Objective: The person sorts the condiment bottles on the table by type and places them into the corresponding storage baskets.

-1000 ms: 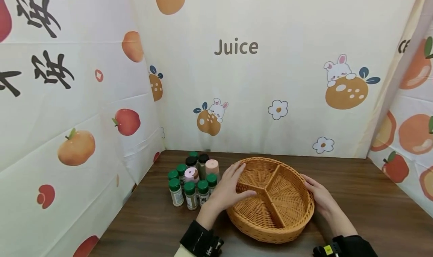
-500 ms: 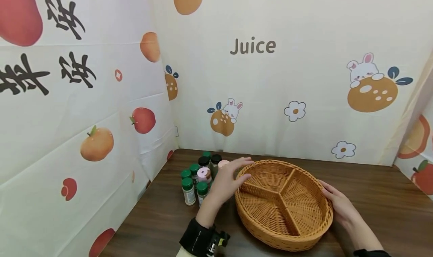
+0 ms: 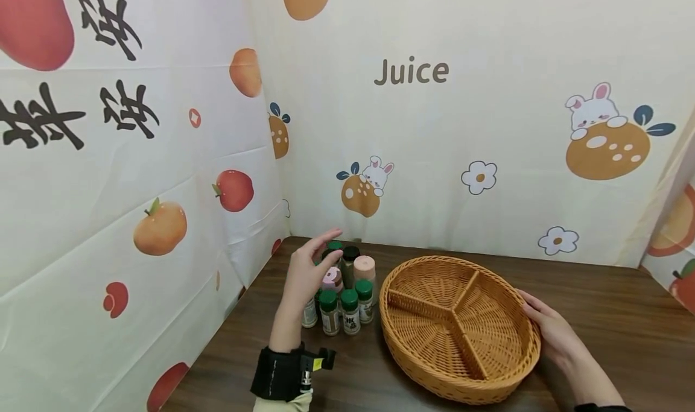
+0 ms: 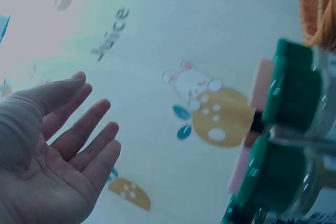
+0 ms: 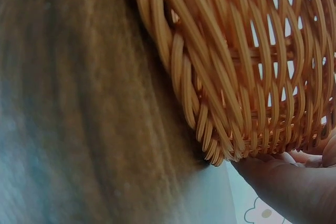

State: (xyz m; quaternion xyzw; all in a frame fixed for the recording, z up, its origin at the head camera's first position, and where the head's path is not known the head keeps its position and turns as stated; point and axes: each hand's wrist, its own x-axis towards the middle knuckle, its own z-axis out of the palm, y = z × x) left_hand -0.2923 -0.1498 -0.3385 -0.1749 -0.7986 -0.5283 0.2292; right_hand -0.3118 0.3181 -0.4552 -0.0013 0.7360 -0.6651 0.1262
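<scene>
A round wicker basket (image 3: 480, 394), split into three sections by woven dividers, stands right of centre in the head view. At its right side, my right hand (image 3: 556, 333) holds the outer edge. The right wrist view shows the woven wall (image 5: 252, 51) close up, with fingers (image 5: 289, 184) against its outside. My left hand (image 3: 305, 273) hovers by a cluster of seasoning bottles, fingers spread and nothing held. It partly hides them in the head view. Green-capped bottles (image 3: 350, 318) stand in front; a pink-capped bottle (image 3: 365, 270) stands behind. Green caps (image 4: 294, 87) also appear in the left wrist view.
Everything stands on a dark wooden table (image 3: 239, 364). Printed cloth with fruit and rabbits (image 3: 429, 128) encloses it at the back and sides. A narrow strip of table separates the bottles from the basket.
My left hand has left the basket's left side and moved left to the bottles. The head view has swung left. My right hand stays at the basket's right edge.
</scene>
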